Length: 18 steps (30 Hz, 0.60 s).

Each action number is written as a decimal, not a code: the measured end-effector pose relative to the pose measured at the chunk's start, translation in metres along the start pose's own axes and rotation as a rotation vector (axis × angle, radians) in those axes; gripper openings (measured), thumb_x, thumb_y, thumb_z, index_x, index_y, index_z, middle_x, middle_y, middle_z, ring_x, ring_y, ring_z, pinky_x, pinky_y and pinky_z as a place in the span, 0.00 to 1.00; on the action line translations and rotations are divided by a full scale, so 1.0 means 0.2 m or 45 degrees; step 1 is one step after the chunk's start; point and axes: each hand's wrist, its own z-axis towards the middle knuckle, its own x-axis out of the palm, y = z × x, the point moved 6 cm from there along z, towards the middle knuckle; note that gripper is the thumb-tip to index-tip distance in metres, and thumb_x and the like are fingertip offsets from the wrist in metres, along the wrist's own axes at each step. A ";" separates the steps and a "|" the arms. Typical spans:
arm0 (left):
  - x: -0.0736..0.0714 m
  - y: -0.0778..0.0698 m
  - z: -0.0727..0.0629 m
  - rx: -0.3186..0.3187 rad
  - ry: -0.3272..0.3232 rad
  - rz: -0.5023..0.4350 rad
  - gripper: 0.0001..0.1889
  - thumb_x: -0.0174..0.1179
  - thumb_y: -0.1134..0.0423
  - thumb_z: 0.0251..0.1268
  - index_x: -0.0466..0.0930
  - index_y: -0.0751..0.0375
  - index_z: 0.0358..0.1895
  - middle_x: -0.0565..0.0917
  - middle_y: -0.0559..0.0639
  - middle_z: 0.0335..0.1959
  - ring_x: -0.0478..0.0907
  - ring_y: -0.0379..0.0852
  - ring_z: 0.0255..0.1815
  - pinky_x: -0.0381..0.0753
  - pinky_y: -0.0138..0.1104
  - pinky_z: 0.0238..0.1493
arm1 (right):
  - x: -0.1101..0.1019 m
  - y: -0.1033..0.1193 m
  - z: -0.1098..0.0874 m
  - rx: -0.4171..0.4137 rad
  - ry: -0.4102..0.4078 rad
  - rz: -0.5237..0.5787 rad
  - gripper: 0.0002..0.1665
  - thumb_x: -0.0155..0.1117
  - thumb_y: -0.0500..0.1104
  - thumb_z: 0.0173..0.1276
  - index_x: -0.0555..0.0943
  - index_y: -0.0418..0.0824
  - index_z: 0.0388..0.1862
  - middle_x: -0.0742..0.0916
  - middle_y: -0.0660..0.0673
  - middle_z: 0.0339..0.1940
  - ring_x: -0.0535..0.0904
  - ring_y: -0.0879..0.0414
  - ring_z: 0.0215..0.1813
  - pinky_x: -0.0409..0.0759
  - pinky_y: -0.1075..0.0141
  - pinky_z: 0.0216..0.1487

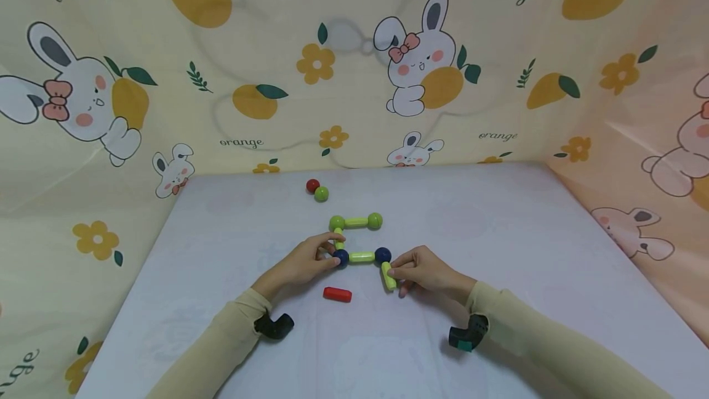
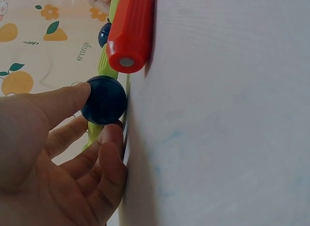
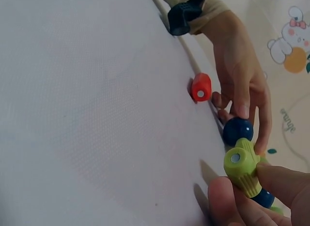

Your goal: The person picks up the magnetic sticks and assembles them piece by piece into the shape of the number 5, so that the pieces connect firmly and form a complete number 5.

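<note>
My left hand (image 1: 299, 262) pinches a dark blue ball (image 1: 341, 257) at one corner of a chain of magnetic rods and balls on the table. From that ball a light green rod (image 1: 362, 257) runs right to a second blue ball (image 1: 383, 255). Another green rod (image 1: 339, 243), partly behind my fingers, goes back to a green ball (image 1: 336, 223). My right hand (image 1: 429, 271) holds a green magnetic rod (image 1: 388, 277) between thumb and fingers, one end at the second blue ball. Its free end shows a silver magnet in the right wrist view.
A red magnetic rod (image 1: 337, 294) lies in front of the chain. At the back of the chain, a green rod (image 1: 356, 222) joins the green ball to another green ball (image 1: 375, 221). Farther back are a loose red ball (image 1: 312, 186) and green ball (image 1: 321, 194).
</note>
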 end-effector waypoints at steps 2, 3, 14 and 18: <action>0.00 0.00 0.00 0.000 0.001 0.002 0.24 0.61 0.63 0.72 0.72 0.51 0.69 0.81 0.53 0.50 0.72 0.43 0.33 0.72 0.33 0.37 | 0.00 0.00 0.00 0.005 0.004 0.004 0.22 0.65 0.41 0.72 0.81 0.23 0.55 0.92 0.43 0.29 0.85 0.62 0.24 0.66 0.73 0.21; 0.00 0.00 0.00 0.001 0.000 0.003 0.24 0.61 0.63 0.72 0.72 0.51 0.69 0.81 0.53 0.50 0.72 0.43 0.33 0.72 0.33 0.37 | 0.01 0.00 0.00 0.005 0.005 0.005 0.22 0.65 0.42 0.72 0.81 0.24 0.55 0.92 0.43 0.29 0.85 0.62 0.24 0.66 0.73 0.21; 0.00 -0.01 -0.01 -0.008 0.009 0.000 0.24 0.62 0.63 0.72 0.72 0.52 0.69 0.81 0.54 0.50 0.72 0.43 0.33 0.73 0.34 0.38 | 0.01 -0.01 0.01 0.029 -0.028 -0.036 0.22 0.65 0.45 0.72 0.82 0.27 0.54 0.92 0.46 0.29 0.85 0.61 0.24 0.69 0.72 0.22; 0.00 -0.01 -0.01 -0.018 0.006 -0.005 0.24 0.62 0.63 0.72 0.72 0.52 0.69 0.81 0.54 0.50 0.72 0.43 0.33 0.73 0.33 0.38 | 0.00 -0.01 0.01 0.015 -0.031 -0.055 0.21 0.64 0.45 0.73 0.84 0.29 0.54 0.92 0.44 0.32 0.85 0.61 0.24 0.71 0.72 0.23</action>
